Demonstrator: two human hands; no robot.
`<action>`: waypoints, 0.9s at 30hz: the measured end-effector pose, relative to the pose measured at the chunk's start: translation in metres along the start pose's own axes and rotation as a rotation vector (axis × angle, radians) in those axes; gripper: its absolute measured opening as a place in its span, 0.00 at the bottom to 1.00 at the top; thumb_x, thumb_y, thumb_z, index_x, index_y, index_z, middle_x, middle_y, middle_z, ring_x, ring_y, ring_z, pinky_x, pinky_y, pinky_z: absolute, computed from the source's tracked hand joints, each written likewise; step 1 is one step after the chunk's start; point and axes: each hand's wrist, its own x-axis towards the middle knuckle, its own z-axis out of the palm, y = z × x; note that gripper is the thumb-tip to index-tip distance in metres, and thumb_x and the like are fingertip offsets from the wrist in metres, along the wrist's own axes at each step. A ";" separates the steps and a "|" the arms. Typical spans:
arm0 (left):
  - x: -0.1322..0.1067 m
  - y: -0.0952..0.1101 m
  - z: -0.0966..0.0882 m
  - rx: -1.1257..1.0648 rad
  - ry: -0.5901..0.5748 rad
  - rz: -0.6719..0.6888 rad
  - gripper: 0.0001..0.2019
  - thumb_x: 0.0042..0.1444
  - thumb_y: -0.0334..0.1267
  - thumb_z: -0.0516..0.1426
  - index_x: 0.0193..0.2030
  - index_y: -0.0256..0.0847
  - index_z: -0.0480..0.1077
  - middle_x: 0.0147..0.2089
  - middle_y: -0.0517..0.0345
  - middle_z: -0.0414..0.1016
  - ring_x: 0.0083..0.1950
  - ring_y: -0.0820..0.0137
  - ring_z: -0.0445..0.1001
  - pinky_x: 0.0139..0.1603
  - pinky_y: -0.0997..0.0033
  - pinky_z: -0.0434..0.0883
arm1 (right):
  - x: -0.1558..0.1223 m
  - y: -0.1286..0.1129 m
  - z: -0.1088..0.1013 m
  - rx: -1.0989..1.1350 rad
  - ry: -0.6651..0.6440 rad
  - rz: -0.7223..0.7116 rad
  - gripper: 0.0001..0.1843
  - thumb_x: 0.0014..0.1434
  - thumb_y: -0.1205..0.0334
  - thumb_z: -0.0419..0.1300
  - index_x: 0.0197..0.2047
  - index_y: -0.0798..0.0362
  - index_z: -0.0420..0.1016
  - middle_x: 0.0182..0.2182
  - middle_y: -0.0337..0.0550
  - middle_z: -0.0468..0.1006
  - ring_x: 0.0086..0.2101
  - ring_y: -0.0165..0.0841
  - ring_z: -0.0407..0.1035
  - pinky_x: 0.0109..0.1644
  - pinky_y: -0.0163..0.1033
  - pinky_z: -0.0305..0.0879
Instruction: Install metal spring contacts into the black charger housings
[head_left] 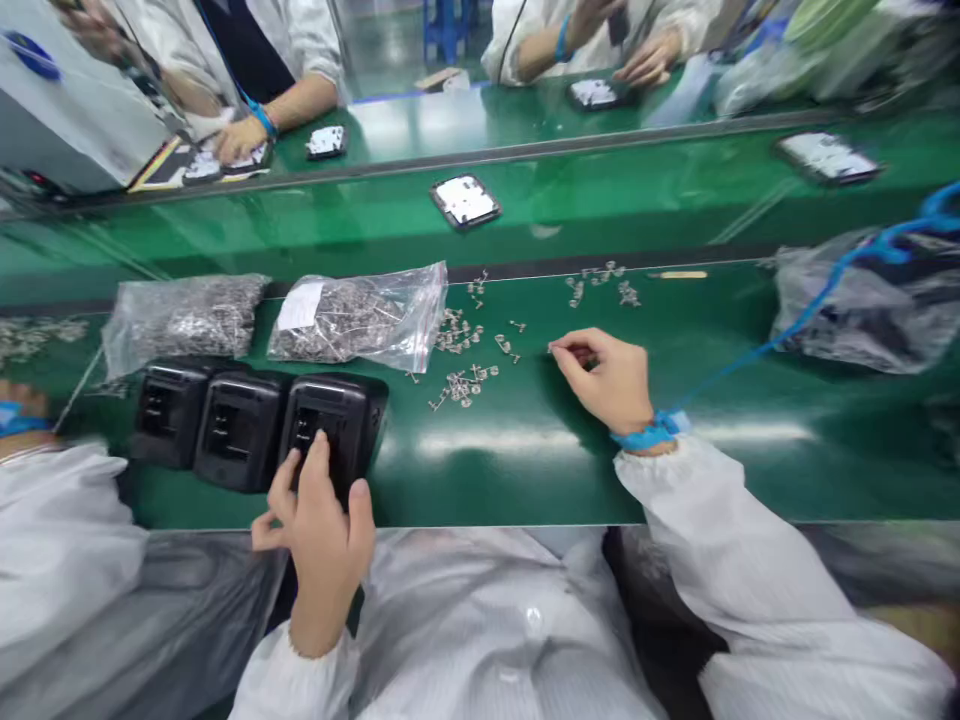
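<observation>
My left hand [319,530] has its fingers spread, with a fingertip at the recess of the rightmost black plastic housing [371,405], which looks like a charger cradle. Two similar housings, a middle one [238,430] and a left one [166,415], stand in a row against it. Over the green bench, my right hand [607,375] pinches a small metal part [552,348] between thumb and forefinger; its exact shape is too small to tell. Between my hands lie loose small metal pieces [461,385], resembling spring contacts.
Behind the housings lie two clear bags of metal pieces, one on the left [187,315] and a labelled one [352,315]. A blue wrist cord [795,325] runs right past a dark-filled bag [862,310]. Beyond is a green conveyor [337,215] carrying flat units; co-workers sit opposite and at left.
</observation>
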 end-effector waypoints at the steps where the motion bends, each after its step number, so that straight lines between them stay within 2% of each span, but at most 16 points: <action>1: 0.003 0.005 0.002 -0.076 0.096 0.075 0.28 0.68 0.44 0.51 0.73 0.36 0.59 0.66 0.36 0.69 0.71 0.44 0.60 0.68 0.37 0.53 | 0.005 0.003 0.002 -0.010 0.015 -0.022 0.04 0.61 0.63 0.63 0.35 0.52 0.79 0.29 0.40 0.80 0.27 0.31 0.72 0.34 0.37 0.67; 3: 0.011 0.023 0.007 -0.194 0.208 0.210 0.26 0.66 0.44 0.55 0.68 0.35 0.63 0.64 0.35 0.69 0.67 0.47 0.64 0.67 0.41 0.58 | 0.017 0.009 0.006 -0.031 0.020 -0.073 0.04 0.61 0.63 0.62 0.34 0.51 0.78 0.31 0.42 0.80 0.29 0.33 0.72 0.35 0.38 0.68; 5: 0.028 0.055 0.019 -0.269 0.217 0.337 0.21 0.64 0.41 0.57 0.62 0.39 0.66 0.60 0.40 0.72 0.61 0.51 0.68 0.64 0.45 0.61 | 0.033 0.013 0.014 -0.054 -0.007 -0.144 0.05 0.62 0.64 0.61 0.34 0.51 0.76 0.35 0.45 0.80 0.33 0.35 0.73 0.39 0.40 0.69; 6: 0.039 0.077 0.027 -0.289 0.150 0.405 0.16 0.65 0.38 0.56 0.59 0.41 0.67 0.57 0.44 0.75 0.60 0.53 0.68 0.62 0.47 0.61 | 0.042 0.013 0.019 -0.068 -0.038 -0.182 0.05 0.62 0.64 0.60 0.34 0.51 0.76 0.36 0.46 0.80 0.36 0.37 0.73 0.42 0.42 0.69; 8: 0.068 0.123 0.046 -0.281 0.015 0.435 0.12 0.67 0.31 0.52 0.55 0.42 0.70 0.55 0.48 0.77 0.59 0.55 0.69 0.56 0.52 0.60 | 0.058 0.013 0.030 -0.108 -0.143 -0.221 0.06 0.64 0.65 0.59 0.35 0.52 0.75 0.38 0.49 0.79 0.40 0.40 0.72 0.46 0.44 0.68; 10: 0.099 0.164 0.068 -0.237 -0.070 0.433 0.12 0.67 0.27 0.50 0.50 0.40 0.71 0.52 0.47 0.78 0.54 0.56 0.70 0.50 0.53 0.60 | 0.069 0.013 0.038 -0.146 -0.247 -0.192 0.06 0.66 0.65 0.57 0.37 0.52 0.75 0.38 0.50 0.79 0.41 0.41 0.71 0.49 0.45 0.66; 13: 0.133 0.202 0.097 -0.105 -0.134 0.402 0.10 0.68 0.29 0.49 0.48 0.37 0.71 0.50 0.43 0.76 0.52 0.52 0.68 0.48 0.52 0.60 | 0.073 0.018 0.040 -0.168 -0.292 -0.124 0.07 0.68 0.66 0.55 0.39 0.52 0.73 0.38 0.50 0.78 0.42 0.41 0.69 0.50 0.44 0.64; 16: 0.143 0.214 0.115 -0.042 -0.170 0.390 0.08 0.68 0.31 0.50 0.47 0.36 0.70 0.48 0.42 0.75 0.51 0.50 0.68 0.46 0.52 0.60 | 0.070 0.028 0.034 -0.158 -0.255 -0.081 0.06 0.68 0.67 0.55 0.38 0.52 0.72 0.37 0.49 0.78 0.40 0.40 0.69 0.48 0.43 0.63; 20: 0.141 0.213 0.120 -0.069 -0.119 0.453 0.06 0.68 0.33 0.55 0.49 0.37 0.69 0.45 0.46 0.76 0.50 0.50 0.69 0.46 0.52 0.59 | 0.068 0.037 0.028 -0.064 -0.174 -0.017 0.05 0.66 0.67 0.56 0.37 0.50 0.69 0.33 0.44 0.76 0.37 0.38 0.70 0.45 0.42 0.63; 24: 0.141 0.209 0.126 -0.233 -0.053 0.437 0.11 0.67 0.38 0.59 0.53 0.38 0.69 0.47 0.45 0.78 0.51 0.52 0.71 0.47 0.53 0.57 | 0.067 0.034 0.030 0.134 -0.127 0.031 0.03 0.67 0.63 0.54 0.39 0.49 0.65 0.32 0.41 0.75 0.33 0.33 0.71 0.39 0.38 0.67; 27: 0.142 0.208 0.134 -0.408 -0.029 0.417 0.14 0.67 0.37 0.59 0.57 0.39 0.69 0.53 0.46 0.80 0.53 0.55 0.73 0.48 0.54 0.56 | 0.064 0.030 0.031 0.357 -0.110 0.102 0.06 0.67 0.57 0.55 0.39 0.49 0.63 0.31 0.39 0.74 0.31 0.31 0.71 0.36 0.37 0.68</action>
